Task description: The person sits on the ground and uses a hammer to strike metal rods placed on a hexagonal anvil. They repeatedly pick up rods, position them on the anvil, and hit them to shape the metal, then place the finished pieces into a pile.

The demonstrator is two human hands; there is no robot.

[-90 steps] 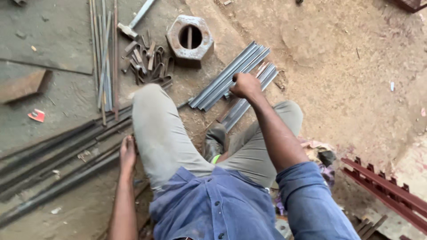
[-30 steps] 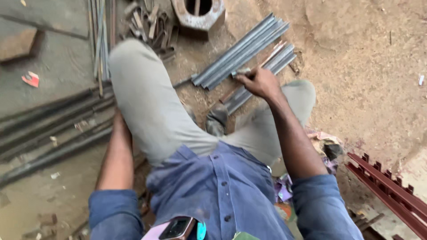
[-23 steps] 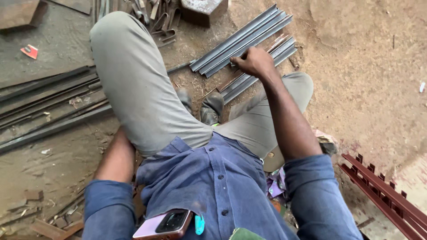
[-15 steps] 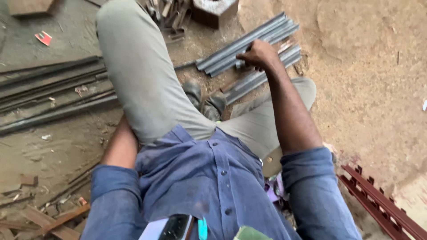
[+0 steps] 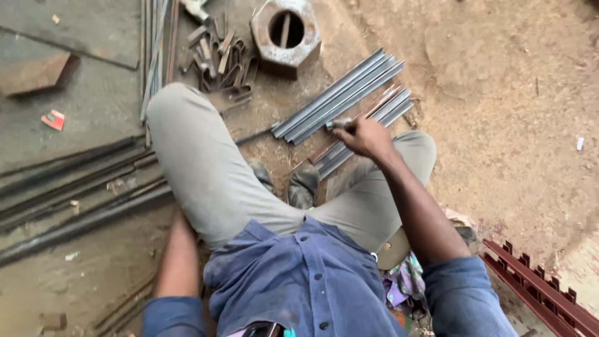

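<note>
Person seated on the dirt floor [image 5: 511, 93], knees spread, looking down. Right hand [image 5: 368, 137] reaches forward over a bundle of grey steel angle bars [image 5: 340, 97] lying diagonally on the floor ahead of the knees, toward its far edge; fingers curled shut on a small metal-tipped tool [image 5: 339, 123] — likely a short hammer or punch, too small to tell. A second, lower stack of grey channel strips [image 5: 374, 122] sits just under that hand. Left hand is hidden behind the left thigh, down by the long dark steel rods [image 5: 75, 187] at the floor's left edge — grip state cannot be told. Big rusty hexagonal nut [image 5: 286, 32] and a heap of bent steel clips [image 5: 218, 59] lie beyond. Bars look stiff, heavy-ish, sharp-edged; best gripped mid-length around the flange.
</note>
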